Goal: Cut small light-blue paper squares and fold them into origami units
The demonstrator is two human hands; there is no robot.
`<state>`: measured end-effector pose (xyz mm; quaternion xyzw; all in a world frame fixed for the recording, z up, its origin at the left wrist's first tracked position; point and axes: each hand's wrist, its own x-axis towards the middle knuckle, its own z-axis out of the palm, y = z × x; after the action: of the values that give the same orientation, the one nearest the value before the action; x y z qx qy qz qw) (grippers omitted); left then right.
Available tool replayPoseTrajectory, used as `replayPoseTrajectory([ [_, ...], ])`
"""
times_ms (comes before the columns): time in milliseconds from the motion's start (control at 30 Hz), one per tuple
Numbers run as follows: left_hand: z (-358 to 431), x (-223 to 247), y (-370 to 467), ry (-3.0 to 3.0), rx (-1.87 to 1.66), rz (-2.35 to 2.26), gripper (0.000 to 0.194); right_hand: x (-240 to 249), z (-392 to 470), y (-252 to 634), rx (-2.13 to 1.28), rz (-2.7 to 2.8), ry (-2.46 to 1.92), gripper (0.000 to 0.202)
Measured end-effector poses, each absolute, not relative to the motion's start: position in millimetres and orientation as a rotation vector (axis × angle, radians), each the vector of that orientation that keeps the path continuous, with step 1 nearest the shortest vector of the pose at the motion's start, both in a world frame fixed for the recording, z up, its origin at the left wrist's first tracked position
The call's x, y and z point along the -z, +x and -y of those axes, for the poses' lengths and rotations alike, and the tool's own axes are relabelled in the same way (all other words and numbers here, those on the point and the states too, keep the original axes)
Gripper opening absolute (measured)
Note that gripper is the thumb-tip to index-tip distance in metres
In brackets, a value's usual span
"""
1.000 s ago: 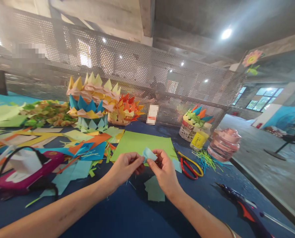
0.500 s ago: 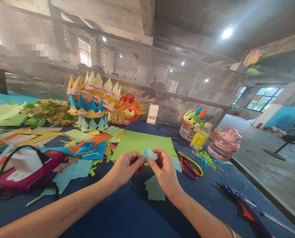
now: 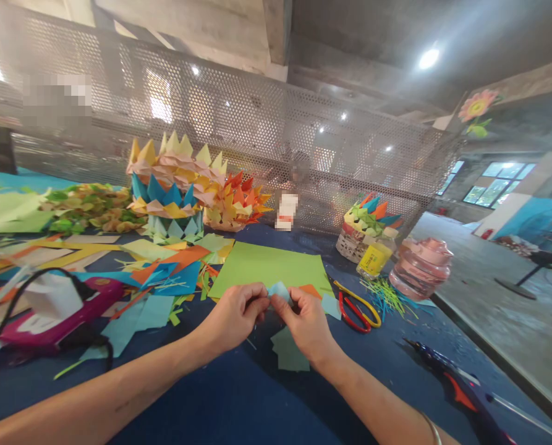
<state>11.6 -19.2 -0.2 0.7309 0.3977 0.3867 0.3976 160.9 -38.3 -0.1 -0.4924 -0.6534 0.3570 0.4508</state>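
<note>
A small light blue paper piece [image 3: 279, 290] is pinched between my two hands, above the near edge of a green sheet [image 3: 276, 266]. My left hand [image 3: 242, 312] grips its left side with thumb and fingers. On the right side, my right hand [image 3: 306, 318] holds it with the thumb in front. Below my hands, pale blue-green paper pieces [image 3: 292, 353] lie on the dark blue table. Just behind my right hand's fingers, a bit of orange paper [image 3: 310, 290] shows on the green sheet.
Scissors [image 3: 358, 309], a yellow-labelled bottle [image 3: 375, 256] and a pink jar [image 3: 421, 269] stand or lie at right. A glue gun [image 3: 456, 377] is nearer. Pointed paper crowns [image 3: 169, 198], paper scraps [image 3: 150, 318] and a magenta power strip [image 3: 48, 321] fill the left side.
The light blue paper has been folded or turned down lower between my fingers, and my right hand has closed in over it. The orange bit now shows behind my right hand.
</note>
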Motion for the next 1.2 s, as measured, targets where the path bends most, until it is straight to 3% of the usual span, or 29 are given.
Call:
replayPoseTrajectory([
  [633, 18.2, -3.9, 12.5, 1.598, -1.066, -0.9, 0.031, 0.6, 42.4, 158.8, -0.801, 1.743, -1.188, 0.018],
  [1200, 15.1, -1.5, 10.4, 1.807, -1.003, -0.896, 0.031, -6.8, 41.8, 158.2, -0.889, 1.514, -1.162, 0.03],
])
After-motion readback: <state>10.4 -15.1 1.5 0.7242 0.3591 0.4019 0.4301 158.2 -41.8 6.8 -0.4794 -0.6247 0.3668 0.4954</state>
